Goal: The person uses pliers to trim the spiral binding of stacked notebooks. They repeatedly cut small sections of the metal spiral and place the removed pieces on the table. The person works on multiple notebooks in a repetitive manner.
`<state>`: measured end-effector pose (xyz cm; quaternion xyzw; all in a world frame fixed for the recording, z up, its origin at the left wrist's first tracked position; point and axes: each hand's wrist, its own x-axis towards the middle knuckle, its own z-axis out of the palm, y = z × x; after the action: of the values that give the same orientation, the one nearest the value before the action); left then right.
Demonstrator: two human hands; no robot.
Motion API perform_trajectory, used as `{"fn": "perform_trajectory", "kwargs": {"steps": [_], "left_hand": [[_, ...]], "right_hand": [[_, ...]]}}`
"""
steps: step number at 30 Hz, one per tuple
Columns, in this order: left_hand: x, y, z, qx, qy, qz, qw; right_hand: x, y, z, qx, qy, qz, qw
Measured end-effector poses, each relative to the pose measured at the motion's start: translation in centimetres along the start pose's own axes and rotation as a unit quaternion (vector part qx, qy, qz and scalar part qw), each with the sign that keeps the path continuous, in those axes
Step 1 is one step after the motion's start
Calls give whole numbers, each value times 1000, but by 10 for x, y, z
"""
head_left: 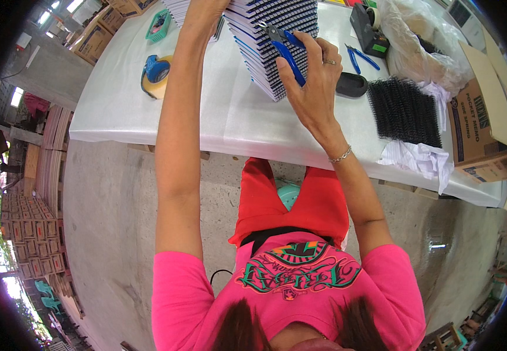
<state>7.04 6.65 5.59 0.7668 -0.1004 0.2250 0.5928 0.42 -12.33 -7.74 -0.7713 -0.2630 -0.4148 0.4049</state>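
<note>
A tall stack of spiral-bound notebooks [253, 61] with black coils stands on the white-covered table [116, 114] in front of me. My right hand [319, 79] is closed round blue-handled wire cutters [288, 57], their metal jaws pointing up and left against the coils. At the top edge my left hand [208, 11] reaches to the far left side of the stack; its fingers are cut off by the frame, so their grip is hidden. More notebooks [173, 8] lie beyond my left wrist.
Right of the stack are a second blue cutter [362, 59], a black oval object [352, 85], a tape dispenser [369, 35], loose black coils [404, 111], crumpled paper [420, 158], a plastic bag [411, 29] and a carton [477, 120]. Leftward are packing tape [157, 76] and a green basket [158, 26].
</note>
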Motion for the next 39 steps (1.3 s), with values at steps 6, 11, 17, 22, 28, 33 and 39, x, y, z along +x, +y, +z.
{"fn": "perform_trajectory", "kwargs": {"steps": [6,11,17,22,28,33,39], "left_hand": [[0,2,0,-2,-12,-7,1000],[0,-2,-1,-27,-20,9,999],[1,-4,0,-44,-17,-3,999],[0,-1,1,-12,1,-18,1000],[-5,5,2,-7,-2,-16,1000],[-4,-1,-1,-24,-7,8,1000],[-7,4,2,-10,0,9,1000]], "right_hand": [[0,-5,1,-23,-9,3,1000],[14,-10,-17,354,-192,260,878],[14,-10,-23,300,-177,238,907],[0,-9,-22,20,-50,46,997],[-6,-5,-12,16,-57,40,997],[-5,-3,-4,20,-39,24,999],[8,-3,-15,479,-266,354,758]]}}
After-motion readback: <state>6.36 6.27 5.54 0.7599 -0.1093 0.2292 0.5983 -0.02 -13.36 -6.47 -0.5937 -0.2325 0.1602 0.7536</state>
